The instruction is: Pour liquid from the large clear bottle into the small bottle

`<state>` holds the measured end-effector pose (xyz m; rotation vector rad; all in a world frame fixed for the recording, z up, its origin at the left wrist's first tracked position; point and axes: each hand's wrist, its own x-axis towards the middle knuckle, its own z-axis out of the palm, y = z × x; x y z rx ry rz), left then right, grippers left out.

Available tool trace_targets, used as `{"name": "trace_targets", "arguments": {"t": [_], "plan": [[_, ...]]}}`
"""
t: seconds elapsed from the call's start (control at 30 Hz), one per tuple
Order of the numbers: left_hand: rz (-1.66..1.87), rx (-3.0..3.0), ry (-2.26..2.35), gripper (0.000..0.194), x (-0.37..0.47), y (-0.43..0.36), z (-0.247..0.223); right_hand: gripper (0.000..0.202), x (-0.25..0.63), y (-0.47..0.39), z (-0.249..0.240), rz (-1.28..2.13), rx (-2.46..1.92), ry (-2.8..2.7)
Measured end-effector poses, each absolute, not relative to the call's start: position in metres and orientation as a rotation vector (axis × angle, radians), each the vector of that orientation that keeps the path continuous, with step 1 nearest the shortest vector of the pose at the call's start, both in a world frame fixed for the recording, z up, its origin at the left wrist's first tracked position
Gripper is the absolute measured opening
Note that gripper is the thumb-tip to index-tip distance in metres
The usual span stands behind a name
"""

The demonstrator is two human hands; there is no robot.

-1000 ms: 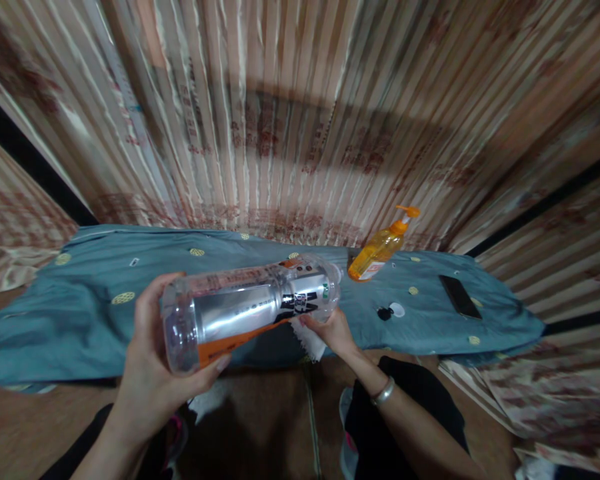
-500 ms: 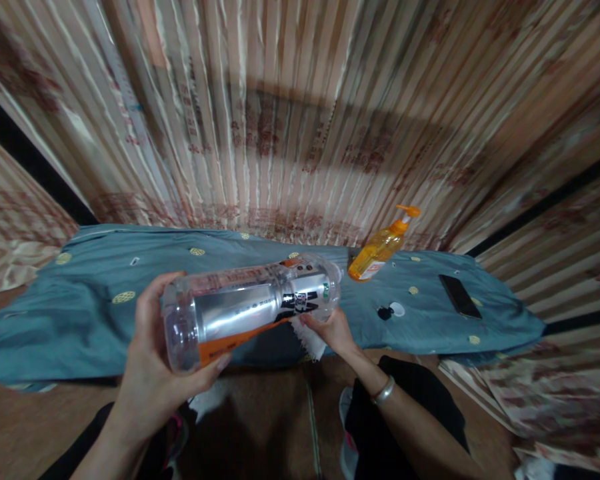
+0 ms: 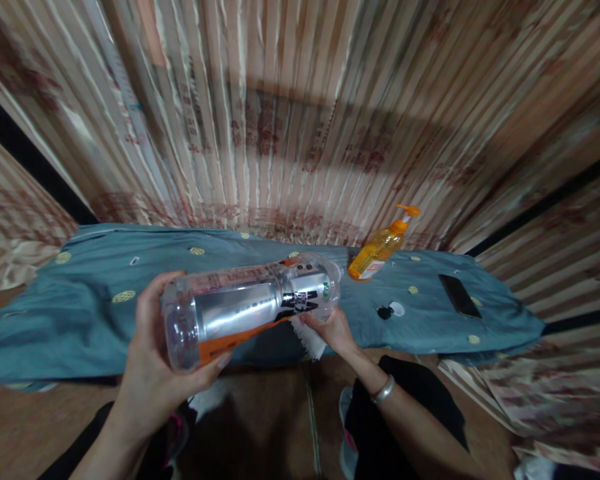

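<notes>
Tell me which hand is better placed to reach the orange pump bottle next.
Right, probably: the right hand holds the clear bottle by its neck end, nearer the orange pump bottle; the left hand grips the base, farther off.

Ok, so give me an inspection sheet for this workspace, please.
Surface: blue-green patterned fabric, slightly wrinkled
Job's things: clear plastic bottle, lying sideways in the hands; frayed white cloth beneath its neck end
Clutter: orange pump bottle, dark phone, small black item, white disc
Hands: left hand grips bottle's base end; right hand at neck end, with cloth
Cables: nothing seen
Surroundings: pleated curtain, dark poles
</notes>
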<state>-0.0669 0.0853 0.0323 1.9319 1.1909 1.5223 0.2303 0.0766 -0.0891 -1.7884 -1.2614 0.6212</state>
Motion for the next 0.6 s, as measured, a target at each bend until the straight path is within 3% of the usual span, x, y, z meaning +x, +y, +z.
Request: {"name": "trace_targets", "arguments": {"t": [0.6], "plan": [[1.509,1.909,1.197,0.090,-0.0667,0.0818,0.0349,0.045,0.2290,0.0766,-0.0881,0.639,-1.765,-1.267]]}}
